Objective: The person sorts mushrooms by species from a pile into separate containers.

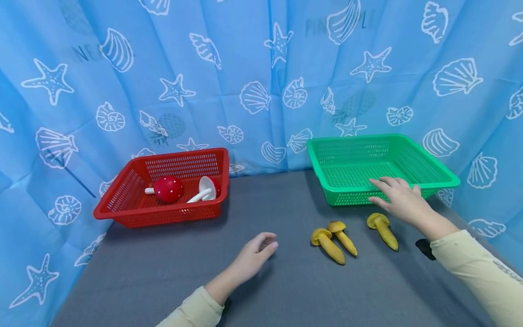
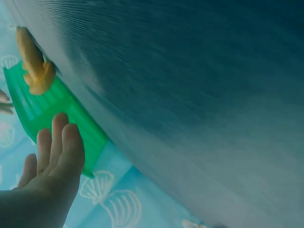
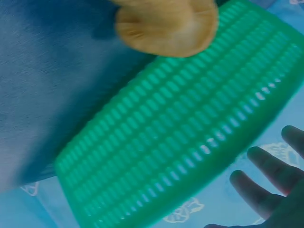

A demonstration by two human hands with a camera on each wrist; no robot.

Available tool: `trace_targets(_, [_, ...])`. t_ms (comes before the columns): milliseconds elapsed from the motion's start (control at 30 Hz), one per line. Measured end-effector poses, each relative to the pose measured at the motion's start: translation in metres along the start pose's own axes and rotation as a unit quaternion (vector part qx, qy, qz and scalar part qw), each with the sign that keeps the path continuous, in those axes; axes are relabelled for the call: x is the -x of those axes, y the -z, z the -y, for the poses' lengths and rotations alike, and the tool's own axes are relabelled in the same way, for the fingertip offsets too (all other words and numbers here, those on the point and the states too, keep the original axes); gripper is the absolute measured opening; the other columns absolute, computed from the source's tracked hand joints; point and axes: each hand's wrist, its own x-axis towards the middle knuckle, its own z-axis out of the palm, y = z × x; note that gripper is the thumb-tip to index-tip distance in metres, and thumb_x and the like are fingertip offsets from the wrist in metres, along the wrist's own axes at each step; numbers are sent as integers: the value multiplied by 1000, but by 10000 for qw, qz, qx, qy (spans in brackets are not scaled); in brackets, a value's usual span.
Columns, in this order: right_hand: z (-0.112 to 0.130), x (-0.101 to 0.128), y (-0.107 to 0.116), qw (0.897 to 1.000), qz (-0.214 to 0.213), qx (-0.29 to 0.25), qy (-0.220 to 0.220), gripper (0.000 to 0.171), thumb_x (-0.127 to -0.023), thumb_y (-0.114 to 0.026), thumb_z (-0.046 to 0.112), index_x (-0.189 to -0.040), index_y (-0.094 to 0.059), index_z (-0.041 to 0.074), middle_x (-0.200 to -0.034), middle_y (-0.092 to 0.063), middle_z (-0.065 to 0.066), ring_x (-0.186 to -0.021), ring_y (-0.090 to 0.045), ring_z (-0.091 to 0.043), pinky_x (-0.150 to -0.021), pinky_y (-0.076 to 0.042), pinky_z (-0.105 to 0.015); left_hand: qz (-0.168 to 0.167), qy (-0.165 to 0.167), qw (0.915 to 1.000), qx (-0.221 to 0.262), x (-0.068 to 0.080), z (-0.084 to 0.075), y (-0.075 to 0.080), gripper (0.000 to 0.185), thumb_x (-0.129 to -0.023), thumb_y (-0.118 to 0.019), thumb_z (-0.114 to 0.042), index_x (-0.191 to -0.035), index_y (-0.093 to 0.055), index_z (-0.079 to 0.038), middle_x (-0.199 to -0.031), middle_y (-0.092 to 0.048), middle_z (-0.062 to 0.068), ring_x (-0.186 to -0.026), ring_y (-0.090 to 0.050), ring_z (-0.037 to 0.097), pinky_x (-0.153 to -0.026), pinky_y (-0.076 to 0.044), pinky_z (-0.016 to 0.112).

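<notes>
Three yellow toy mushrooms lie on the grey table: two together (image 1: 333, 240) and one (image 1: 382, 230) to their right, whose cap (image 3: 166, 26) shows in the right wrist view. My right hand (image 1: 398, 195) hovers with straight fingers over the front rim of the empty green basket (image 1: 441, 175), just above that mushroom. My left hand (image 1: 259, 252) hangs over the table's middle, fingers loosely curled, holding nothing. At the left a red basket (image 1: 122, 206) holds a red spotted mushroom (image 1: 168, 188) and a white one (image 1: 204, 190).
A blue curtain (image 1: 261, 81) printed with shells and starfish closes the scene behind and on both sides. The grey tablecloth (image 1: 163, 272) runs between the two baskets and toward me.
</notes>
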Motion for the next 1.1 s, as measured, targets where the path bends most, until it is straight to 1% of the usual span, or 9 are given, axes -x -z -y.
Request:
trace_targets(100, [-8,0,-4,10000,-23,87,-2,60,-99,-56,36,-143,-41,-1,-138,-39,-33,-123,-31,-57,-88,-21,-81,135,-76,9999,-65,-6,-4,-7,41,-103,-51,-28,-133,-51,0,-121,-59,9,-111,-57,26,-91,-48,45])
trace_targets(267, [-20,-1,-10,9997,-82,236,55,62,-99,-54,41,-141,-43,-3,-135,-43,-34,-120,-36,-58,-90,-22,-80,227,-157,9995,-151,-14,-9,-14,37,-102,-52,-25,-130,-54,-1,-115,-60,6,-103,-59,21,-84,-49,38])
trace_targets(433, [-31,-4,-17,9995,-211,198,134,62,-99,-53,42,-138,-47,-4,-131,-47,-36,-119,-37,-59,-94,-16,-81,349,-122,9993,-74,-20,-13,-22,36,-101,-54,-23,-129,-55,-1,-112,-62,5,-98,-61,20,-79,-50,36])
trace_targets(567, [-39,-8,-25,9987,-414,133,255,55,-98,-57,39,-136,-50,0,-127,-51,-34,-116,-40,-58,-93,-16,-80,410,-55,9991,-65,-24,-17,-28,34,-101,-55,-21,-129,-56,-3,-113,-62,4,-99,-61,21,-79,-50,38])
trace_targets(667, [-42,-10,-30,9974,-638,119,313,48,-97,-60,34,-132,-54,2,-121,-55,-30,-110,-45,-54,-91,-18,-79,525,11,9985,-121,-27,-22,-33,33,-100,-55,-20,-129,-56,-3,-113,-62,4,-97,-60,21,-77,-50,37])
trace_targets(733, [-43,-12,-32,9969,-715,67,318,46,-97,-60,33,-129,-55,2,-118,-56,-28,-106,-47,-52,-88,-19,-77,631,90,9979,-130,-29,-25,-37,32,-100,-56,-19,-128,-56,-3,-112,-61,4,-95,-60,21,-76,-49,37])
trace_targets(833, [-43,-15,-34,9969,-728,-67,300,44,-97,-59,33,-127,-56,0,-114,-56,-26,-103,-47,-49,-89,-17,-77,709,271,9971,-46,-32,-28,-45,34,-100,-56,-20,-129,-55,-4,-109,-62,3,-93,-62,21,-76,-50,38])
trace_targets(1000, [-42,-18,-35,9975,-599,-181,324,42,-99,-56,32,-125,-56,0,-114,-55,-26,-105,-46,-49,-92,-13,-79,600,622,9960,225,-37,-29,-60,38,-100,-58,-24,-132,-52,-6,-110,-62,3,-91,-63,20,-78,-50,40])
trace_targets(1100, [-41,-18,-35,9979,-532,-234,303,42,-100,-54,33,-126,-55,0,-115,-55,-26,-106,-46,-49,-93,-11,-79,491,862,9941,445,-40,-28,-69,40,-98,-60,-26,-132,-51,-5,-110,-61,3,-87,-63,17,-74,-51,38])
